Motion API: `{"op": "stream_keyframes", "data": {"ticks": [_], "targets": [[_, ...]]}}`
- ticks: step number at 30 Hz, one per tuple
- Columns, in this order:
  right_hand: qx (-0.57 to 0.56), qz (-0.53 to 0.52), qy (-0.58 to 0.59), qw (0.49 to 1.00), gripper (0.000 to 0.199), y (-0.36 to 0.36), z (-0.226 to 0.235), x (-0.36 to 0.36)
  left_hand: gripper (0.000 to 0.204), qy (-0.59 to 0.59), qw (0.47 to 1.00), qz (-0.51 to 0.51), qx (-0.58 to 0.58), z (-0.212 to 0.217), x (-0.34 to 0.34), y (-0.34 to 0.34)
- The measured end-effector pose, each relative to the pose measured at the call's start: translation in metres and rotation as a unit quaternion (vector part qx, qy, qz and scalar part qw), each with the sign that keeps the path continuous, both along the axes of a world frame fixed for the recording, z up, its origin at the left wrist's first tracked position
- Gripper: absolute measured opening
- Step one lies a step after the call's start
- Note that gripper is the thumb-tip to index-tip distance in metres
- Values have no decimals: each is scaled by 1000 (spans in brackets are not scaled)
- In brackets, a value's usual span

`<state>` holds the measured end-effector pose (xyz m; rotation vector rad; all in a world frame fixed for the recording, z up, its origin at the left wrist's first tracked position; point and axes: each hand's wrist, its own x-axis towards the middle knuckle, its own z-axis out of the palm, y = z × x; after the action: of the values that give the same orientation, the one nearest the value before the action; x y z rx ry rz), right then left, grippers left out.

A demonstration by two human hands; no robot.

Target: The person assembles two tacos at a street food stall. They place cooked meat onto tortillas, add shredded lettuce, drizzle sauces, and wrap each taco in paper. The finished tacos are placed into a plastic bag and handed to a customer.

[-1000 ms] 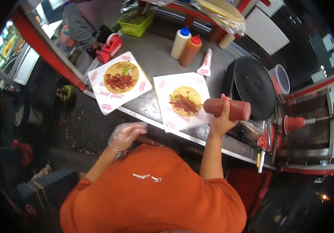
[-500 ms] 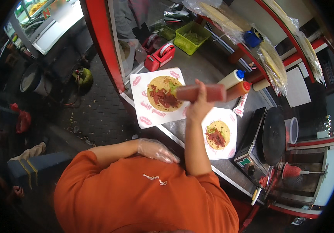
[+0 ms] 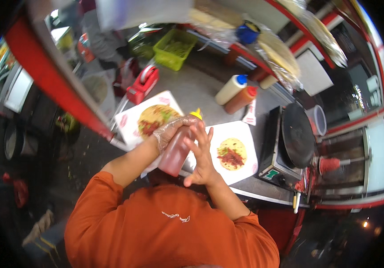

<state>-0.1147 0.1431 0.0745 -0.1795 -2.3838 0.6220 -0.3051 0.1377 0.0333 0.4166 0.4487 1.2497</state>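
Since half a second ago the red sauce bottle (image 3: 177, 145) has swung from level in the right hand over the left tortilla to nearly upright between both hands, yellow tip up. The gloved left hand (image 3: 173, 129) now has its grip closed round the bottle's upper part. The right hand (image 3: 203, 154) lies open, fingers spread, flat against the bottle's right side. The bottle hangs above the near edge of the surface (image 3: 192, 87), between the left tortilla (image 3: 154, 119) and the right tortilla (image 3: 231, 153), each on white paper. Farther right stands a black griddle (image 3: 297, 134); bare surface lies beyond the papers.
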Motion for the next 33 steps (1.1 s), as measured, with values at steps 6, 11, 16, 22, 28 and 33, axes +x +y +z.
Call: {"op": "stream_keyframes", "data": {"ticks": [6,11,16,22,28,33], "targets": [[-150,-465,163,857,92,151,-37,35,67,600,658,390,236,27,23,139],[-305,-381,101,867,73,234,-59,54,87,709,451,485,241,42,39,147],[-166,-286,237,914,59,117,-40,77,74,662,505,319,452,58,107,88],[-774,108,418,462,67,11,11,147,55,545,480,114,678,80,160,-7],[-418,-107,509,745,65,31,32,136,46,517,682,31,517,52,127,-107],[-557,-119,357,740,46,33,-8,23,28,532,742,59,404,23,83,-158]]}}
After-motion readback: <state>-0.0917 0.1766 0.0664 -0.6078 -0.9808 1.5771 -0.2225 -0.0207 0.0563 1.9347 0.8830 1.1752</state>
